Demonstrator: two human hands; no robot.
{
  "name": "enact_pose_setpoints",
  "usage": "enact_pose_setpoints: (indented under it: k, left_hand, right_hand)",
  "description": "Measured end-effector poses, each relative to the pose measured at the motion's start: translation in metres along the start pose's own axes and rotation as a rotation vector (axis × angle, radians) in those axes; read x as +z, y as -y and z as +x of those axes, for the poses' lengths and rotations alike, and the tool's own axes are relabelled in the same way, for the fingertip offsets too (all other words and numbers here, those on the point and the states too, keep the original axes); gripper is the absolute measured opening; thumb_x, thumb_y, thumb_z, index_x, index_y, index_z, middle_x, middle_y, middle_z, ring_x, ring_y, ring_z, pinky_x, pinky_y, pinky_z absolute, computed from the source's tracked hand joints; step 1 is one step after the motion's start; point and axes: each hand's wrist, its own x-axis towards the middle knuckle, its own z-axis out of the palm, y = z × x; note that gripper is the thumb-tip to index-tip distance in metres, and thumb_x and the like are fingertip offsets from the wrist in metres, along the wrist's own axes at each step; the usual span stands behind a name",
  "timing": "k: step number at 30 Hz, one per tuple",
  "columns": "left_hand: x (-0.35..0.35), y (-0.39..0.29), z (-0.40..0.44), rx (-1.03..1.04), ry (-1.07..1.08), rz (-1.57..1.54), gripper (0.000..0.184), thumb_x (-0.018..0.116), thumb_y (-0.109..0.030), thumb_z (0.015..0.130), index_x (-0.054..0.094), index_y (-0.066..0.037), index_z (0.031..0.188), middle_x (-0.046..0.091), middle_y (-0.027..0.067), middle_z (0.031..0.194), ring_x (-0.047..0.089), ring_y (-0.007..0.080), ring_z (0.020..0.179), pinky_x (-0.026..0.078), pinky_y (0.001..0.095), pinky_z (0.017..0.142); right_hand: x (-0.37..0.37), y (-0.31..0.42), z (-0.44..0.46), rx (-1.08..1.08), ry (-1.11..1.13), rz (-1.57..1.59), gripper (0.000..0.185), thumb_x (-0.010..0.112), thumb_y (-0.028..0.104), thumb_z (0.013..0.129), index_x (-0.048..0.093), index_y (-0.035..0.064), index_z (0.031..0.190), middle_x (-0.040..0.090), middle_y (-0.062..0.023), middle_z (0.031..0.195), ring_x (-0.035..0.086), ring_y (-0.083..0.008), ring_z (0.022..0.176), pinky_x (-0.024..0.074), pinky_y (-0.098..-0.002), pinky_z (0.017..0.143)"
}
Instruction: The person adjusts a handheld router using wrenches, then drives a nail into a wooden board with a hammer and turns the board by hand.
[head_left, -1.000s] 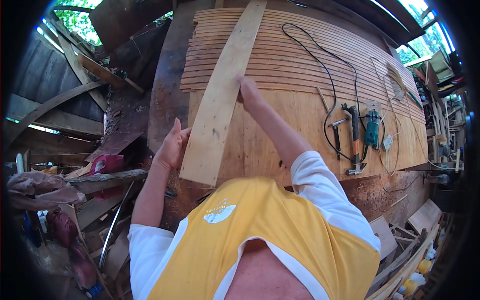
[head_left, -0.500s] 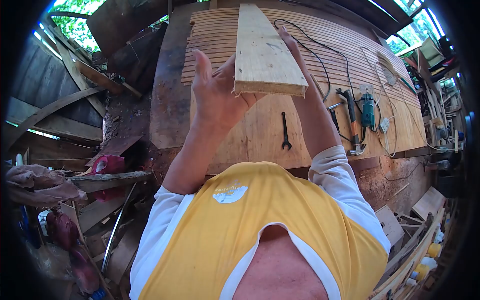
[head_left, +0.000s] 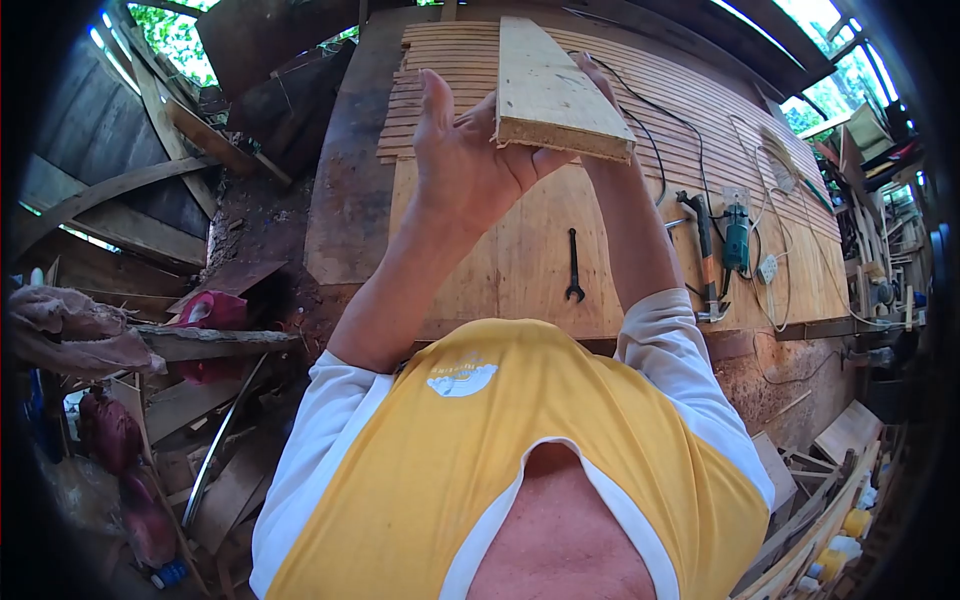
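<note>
A pale wooden board is held up over the workbench, its near cut end facing me and its length running away. My left hand supports it from below at the left, thumb raised apart from the wood and fingers partly hidden underneath. Along the board's right edge lies the thumb of my right hand; its other fingers are hidden behind the wood. Below the board, an open-ended wrench rests on the plywood sheet.
Thin slats cover the bench's far part. At the right lie a hammer, a green power tool and a power strip among looping cords. Wood scraps and a rag crowd the left; offcuts and bottles fill the lower right.
The board and both hands have shifted slightly up and to the right in view, and the near end shows more of its face. Both hands still hold the board.
</note>
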Motion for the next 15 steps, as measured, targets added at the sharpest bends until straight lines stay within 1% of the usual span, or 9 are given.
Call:
enact_pose_setpoints:
  k: [2,3,5,6,8,9,12,14,15]
  left_hand:
    - [-0.003,0.0,0.0,0.0,0.023,-0.006,0.106,0.028,-0.08,0.098,0.029,0.009,0.156,0.042,0.0278,0.157,0.044,0.0445,0.144,0.037,0.0629,0.118]
    - [-0.002,0.0,0.0,-0.001,0.033,-0.01,0.105,0.028,-0.08,0.099,0.029,0.008,0.156,0.042,0.0276,0.157,0.044,0.0444,0.144,0.037,0.0633,0.118]
    - [0.0,0.001,0.0,0.011,-0.003,0.003,0.104,0.028,-0.079,0.099,0.03,0.007,0.156,0.042,0.0272,0.157,0.045,0.0445,0.144,0.038,0.0634,0.117]
    - [0.004,0.001,0.001,0.017,-0.021,0.009,0.103,0.028,-0.079,0.099,0.03,0.007,0.156,0.043,0.0271,0.157,0.045,0.0445,0.144,0.038,0.0635,0.117]
    - [0.016,0.007,0.003,0.069,-0.187,0.21,0.103,0.028,-0.079,0.099,0.031,0.006,0.156,0.043,0.0264,0.157,0.046,0.0445,0.143,0.039,0.0632,0.117]
    - [0.021,0.009,0.003,0.094,-0.271,0.31,0.103,0.028,-0.079,0.099,0.031,0.006,0.156,0.043,0.0261,0.157,0.046,0.0446,0.143,0.039,0.0631,0.116]
    - [0.002,0.001,0.004,-0.004,0.036,-0.004,0.103,0.028,-0.079,0.099,0.031,0.006,0.156,0.044,0.0257,0.157,0.046,0.0446,0.143,0.04,0.0631,0.116]
    - [0.0,0.001,0.004,0.013,-0.001,0.033,0.111,0.02,-0.084,0.096,0.03,0.01,0.154,0.048,0.0288,0.151,0.052,0.0433,0.138,0.046,0.0594,0.112]
    - [0.003,0.002,0.005,0.021,-0.019,0.052,0.115,0.017,-0.086,0.094,0.03,0.011,0.154,0.049,0.0303,0.149,0.055,0.0427,0.135,0.048,0.0576,0.11]
  right_hand:
    - [0.006,0.003,0.0,-0.035,-0.035,0.001,0.032,0.05,0.038,0.109,0.064,0.0094,0.103,0.07,-0.0052,0.09,0.069,-0.0162,0.082,0.0594,-0.0346,0.076]
    - [0.003,0.002,0.003,-0.028,-0.024,-0.022,0.035,0.05,0.04,0.108,0.063,0.008,0.112,0.07,-0.0075,0.1,0.069,-0.018,0.091,0.0577,-0.0359,0.082]
    - [-0.007,-0.003,0.007,-0.011,-0.008,-0.064,0.048,0.05,0.045,0.107,0.06,0.0053,0.131,0.069,-0.012,0.121,0.067,-0.0216,0.11,0.0542,-0.0385,0.095]
    - [-0.002,-0.001,0.003,-0.021,-0.014,-0.043,0.039,0.05,0.043,0.108,0.061,0.0068,0.12,0.069,-0.0097,0.11,0.068,-0.0193,0.099,0.0556,-0.0368,0.088]
    - [0.01,0.004,-0.004,-0.041,-0.025,0.002,0.032,0.051,0.037,0.109,0.063,0.0097,0.097,0.07,-0.0051,0.088,0.068,-0.0148,0.078,0.0586,-0.0335,0.074]
    - [0.008,0.003,-0.003,-0.056,-0.014,-0.001,0.032,0.051,0.037,0.109,0.063,0.0098,0.098,0.07,-0.0052,0.088,0.068,-0.0151,0.078,0.0587,-0.0339,0.074]
    - [0.003,0.002,0.003,-0.071,-0.003,0.008,0.031,0.051,0.037,0.108,0.063,0.0101,0.098,0.07,-0.0055,0.089,0.068,-0.0159,0.078,0.0588,-0.0349,0.075]
    - [0.003,0.003,0.004,-0.037,-0.024,0.042,0.03,0.052,0.036,0.108,0.062,0.0107,0.098,0.07,-0.0056,0.089,0.068,-0.0164,0.077,0.0588,-0.0355,0.075]
    - [0.003,0.002,0.004,-0.039,-0.012,0.046,0.03,0.052,0.037,0.108,0.063,0.0098,0.1,0.07,-0.0065,0.091,0.069,-0.0174,0.079,0.0591,-0.0358,0.076]
